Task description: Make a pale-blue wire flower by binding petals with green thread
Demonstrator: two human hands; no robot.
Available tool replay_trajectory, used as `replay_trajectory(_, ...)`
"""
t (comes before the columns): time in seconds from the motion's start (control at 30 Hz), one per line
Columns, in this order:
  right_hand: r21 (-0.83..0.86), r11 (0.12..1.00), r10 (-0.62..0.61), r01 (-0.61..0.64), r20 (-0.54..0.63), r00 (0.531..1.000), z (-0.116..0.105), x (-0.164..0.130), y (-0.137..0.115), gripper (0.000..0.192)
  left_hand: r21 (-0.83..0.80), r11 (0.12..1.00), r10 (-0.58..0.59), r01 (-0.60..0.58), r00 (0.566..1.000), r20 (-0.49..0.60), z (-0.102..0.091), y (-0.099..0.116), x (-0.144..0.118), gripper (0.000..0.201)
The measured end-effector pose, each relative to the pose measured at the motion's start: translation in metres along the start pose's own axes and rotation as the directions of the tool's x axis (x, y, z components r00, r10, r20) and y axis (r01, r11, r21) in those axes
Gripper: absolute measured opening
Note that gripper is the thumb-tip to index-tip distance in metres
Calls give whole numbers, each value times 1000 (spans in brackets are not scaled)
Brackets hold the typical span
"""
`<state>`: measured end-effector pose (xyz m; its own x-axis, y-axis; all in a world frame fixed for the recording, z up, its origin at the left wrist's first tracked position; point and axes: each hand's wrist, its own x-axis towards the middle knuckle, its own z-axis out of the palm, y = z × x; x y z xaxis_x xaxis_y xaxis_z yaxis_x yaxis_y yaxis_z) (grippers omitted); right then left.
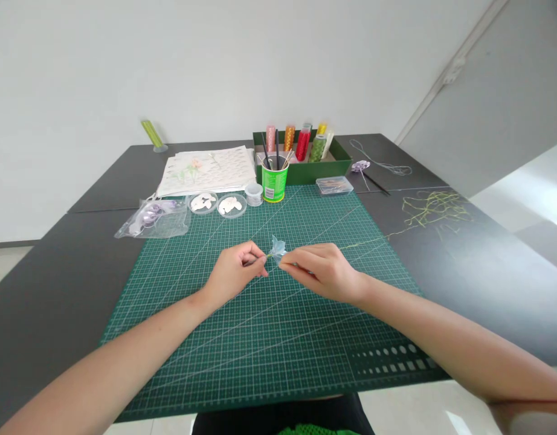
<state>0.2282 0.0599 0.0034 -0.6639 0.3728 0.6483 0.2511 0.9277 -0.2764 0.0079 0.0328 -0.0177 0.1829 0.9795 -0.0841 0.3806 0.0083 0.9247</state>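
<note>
Mid-frame, left hand and right hand pinch a small blue flower above the open green cutting mat, clear of its edges.

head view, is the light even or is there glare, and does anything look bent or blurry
Head view: soft even daylight, only faint shadows under the hands on the green gridded cutting mat; a pale sheen on the dark grey table at right; wide-lens distortion bows the table edges and stretches the forearms; the small pale blue translucent flower between both hands' fingers is too small for detail.
</note>
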Motion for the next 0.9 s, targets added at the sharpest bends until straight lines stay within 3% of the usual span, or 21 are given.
replay_trajectory(0.17,-71,997,-1,-5,-85,996,-8,5,2,19,-17,999,-32,36,981,190,9,8,-7,15)
replay_trajectory(0.33,-61,998,6,-13,-114,994,-10,8,6,20,-67,996,-39,62,950,309,17,15,-18,13)
replay_trajectory(0.9,68,985,161,-158,-41,986,-2,3,23,20,-150,988,29,32,922,387,18,22,-25,12)
